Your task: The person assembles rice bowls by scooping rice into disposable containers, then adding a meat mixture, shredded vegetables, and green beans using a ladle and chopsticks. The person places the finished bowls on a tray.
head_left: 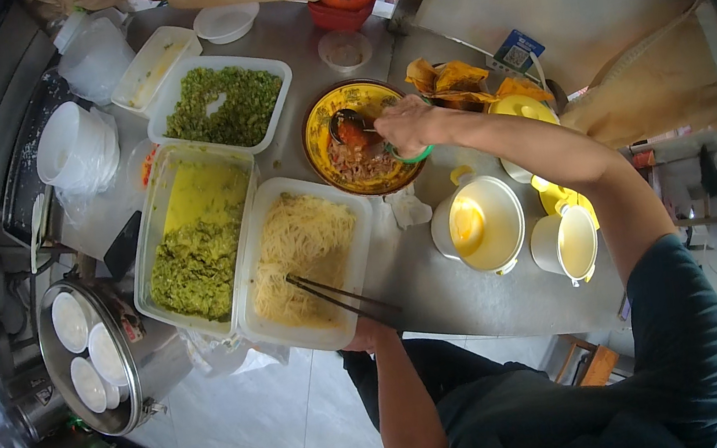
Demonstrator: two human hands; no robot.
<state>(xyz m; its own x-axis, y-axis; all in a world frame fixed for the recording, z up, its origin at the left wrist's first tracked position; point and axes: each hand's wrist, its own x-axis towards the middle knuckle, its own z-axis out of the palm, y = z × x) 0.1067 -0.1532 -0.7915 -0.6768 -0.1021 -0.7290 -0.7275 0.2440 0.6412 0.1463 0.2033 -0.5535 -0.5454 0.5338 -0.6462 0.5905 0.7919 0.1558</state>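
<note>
From where I stand, the work centres on the yellow patterned bowl (358,94), straight up at twelve o'clock on the counter. The right hand (406,124) comes over it from the bowl's three o'clock, fingers wrapped narrow around the handle of a dark ladle (345,122). The ladle's head sits inside, toward eleven o'clock, with chunky red sauce (354,136) right at its lip; whether that sauce is in the head or under it, I can't tell. Shredded meat (368,165) lies toward the bowl's six o'clock.

To ladle well here, I'd keep the head low and tip it gently, so the sauce doesn't splash the rim. I'd work from eleven o'clock round toward six, pressing lightly so the meat isn't scattered. The wrist crosses close above the bowl's edge, so a slightly raised forearm seems safer.

The left hand (373,334) is by the near end of the noodle tub (364,232), at the bowl's seven o'clock. Black chopsticks (296,281) slant over the noodles (300,233) toward it; I can't tell whether it grips them or the tub. I'd keep them level, clear of the sauce.
</note>
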